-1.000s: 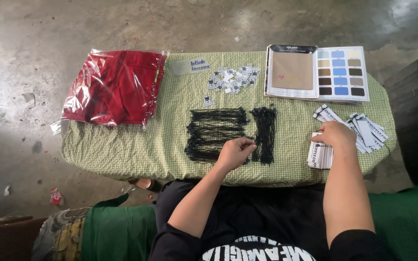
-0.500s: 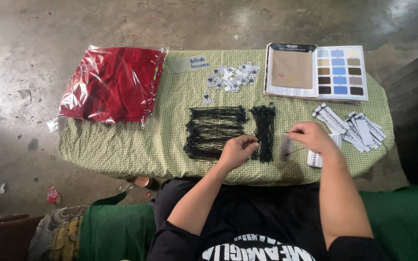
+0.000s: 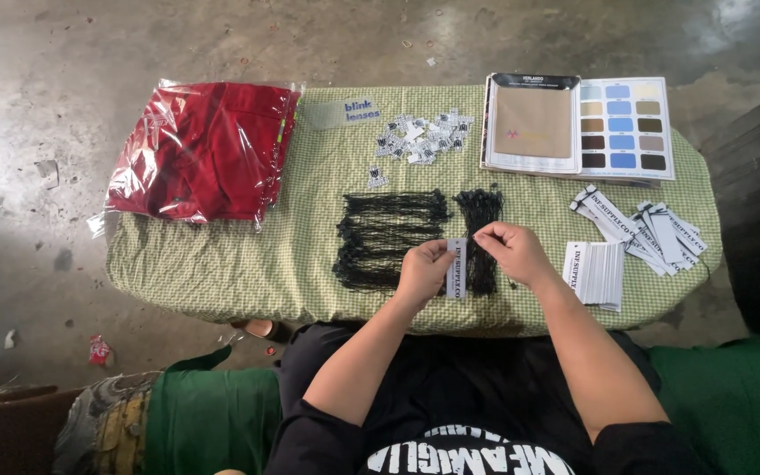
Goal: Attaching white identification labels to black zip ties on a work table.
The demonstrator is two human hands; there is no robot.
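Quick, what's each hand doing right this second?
Left hand: closed on the narrow white tag, holding it upright.
Right hand: fingers pinched at the tag's top end, over the black strings.

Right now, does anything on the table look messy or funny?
A little. The red garment in its clear bag hangs over the table's left edge. The small tags lie in a loose scatter, and one sits apart. The long white tags are fanned crookedly, unlike the neat stack.
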